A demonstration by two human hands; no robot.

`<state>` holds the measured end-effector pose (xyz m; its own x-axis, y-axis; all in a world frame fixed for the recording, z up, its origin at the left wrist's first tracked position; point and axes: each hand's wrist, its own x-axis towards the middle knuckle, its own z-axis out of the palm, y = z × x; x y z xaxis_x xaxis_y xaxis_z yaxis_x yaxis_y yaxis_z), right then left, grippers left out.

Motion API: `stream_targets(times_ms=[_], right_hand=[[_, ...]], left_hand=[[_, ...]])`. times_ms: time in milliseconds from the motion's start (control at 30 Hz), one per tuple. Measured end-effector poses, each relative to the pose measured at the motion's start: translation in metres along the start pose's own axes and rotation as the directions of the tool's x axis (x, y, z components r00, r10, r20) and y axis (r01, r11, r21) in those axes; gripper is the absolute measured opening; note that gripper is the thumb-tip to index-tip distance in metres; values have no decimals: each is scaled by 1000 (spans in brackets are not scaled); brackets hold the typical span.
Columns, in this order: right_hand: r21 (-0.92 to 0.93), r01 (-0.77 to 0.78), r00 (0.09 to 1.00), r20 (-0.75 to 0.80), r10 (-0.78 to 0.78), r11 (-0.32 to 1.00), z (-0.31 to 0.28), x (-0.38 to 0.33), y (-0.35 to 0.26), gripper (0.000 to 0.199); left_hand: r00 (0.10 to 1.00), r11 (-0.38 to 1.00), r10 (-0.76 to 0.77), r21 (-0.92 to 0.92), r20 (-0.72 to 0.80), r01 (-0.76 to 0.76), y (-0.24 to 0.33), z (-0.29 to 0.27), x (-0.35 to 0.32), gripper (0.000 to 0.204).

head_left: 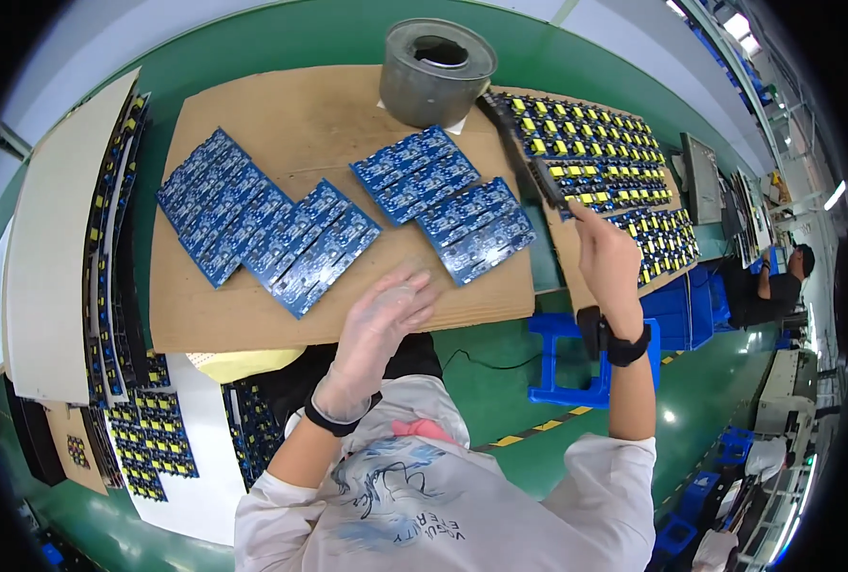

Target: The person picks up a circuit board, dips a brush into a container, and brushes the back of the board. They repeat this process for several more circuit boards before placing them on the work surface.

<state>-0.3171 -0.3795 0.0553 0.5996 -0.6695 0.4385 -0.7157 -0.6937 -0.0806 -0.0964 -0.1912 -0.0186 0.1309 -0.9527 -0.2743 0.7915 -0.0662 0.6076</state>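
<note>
My right hand [607, 257] is closed round the end of a long black brush-like tool [546, 183]. The tool slants up and left along the gap between two cardboard sheets; its far end is hard to make out. My left hand [386, 310], in a thin clear glove, hovers at the front edge of the near cardboard sheet [214, 319], fingers loosely stretched and holding nothing. Beyond it lie blue circuit board panels, solder side up: a left group [314, 248], overlapping, and two on the right, one farther back [416, 174] and one nearer [476, 229].
A round grey metal pot [433, 91] stands at the back. Panels with yellow components [595, 129] cover the right sheet. Upright board stacks [109, 267] rise at left, with more panels [157, 439] below. A blue stool [567, 381] stands at lower right; a person [772, 286] sits beyond.
</note>
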Motion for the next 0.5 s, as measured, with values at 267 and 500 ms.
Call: stream_targets(times_ms=[267, 500], right_hand=[[-144, -188, 981, 29, 194, 972, -22, -43, 126, 32], [-175, -5, 1000, 18, 8, 985, 6, -57, 131, 41]], left_hand=[[834, 214, 292, 818, 468, -534, -5, 31, -12, 51], [819, -451, 150, 776, 553, -441, -11, 36, -1, 58]])
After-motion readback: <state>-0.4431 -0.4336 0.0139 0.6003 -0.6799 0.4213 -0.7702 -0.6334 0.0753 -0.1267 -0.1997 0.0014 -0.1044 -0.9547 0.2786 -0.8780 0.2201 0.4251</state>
